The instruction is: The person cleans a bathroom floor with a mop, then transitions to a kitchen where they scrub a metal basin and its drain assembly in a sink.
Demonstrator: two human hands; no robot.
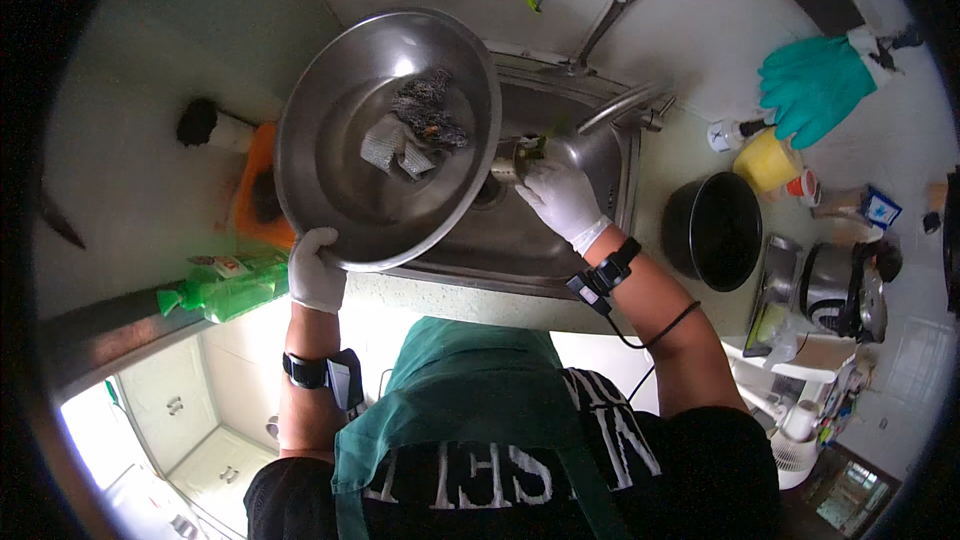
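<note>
My left hand (316, 270), in a white glove, grips the near left rim of a large stainless steel basin (337, 105). The basin is tilted over the left part of a steel sink (517, 255). Inside it lie a dark steel wool scourer (427, 109) and a light-coloured textured cloth or pad (394, 146). In the sink, right of the basin, my right hand (559, 195), gloved too, holds a small metal strainer (510, 165) with green scraps (532, 146) at it. The fingers partly hide the strainer.
A faucet (622, 105) reaches over the sink's back right. Right of it stand a black bowl (712, 231) and a lidded pot (832, 289); teal gloves (817, 86) hang on the wall. A green bottle (236, 286) and an orange container (262, 187) are at the left.
</note>
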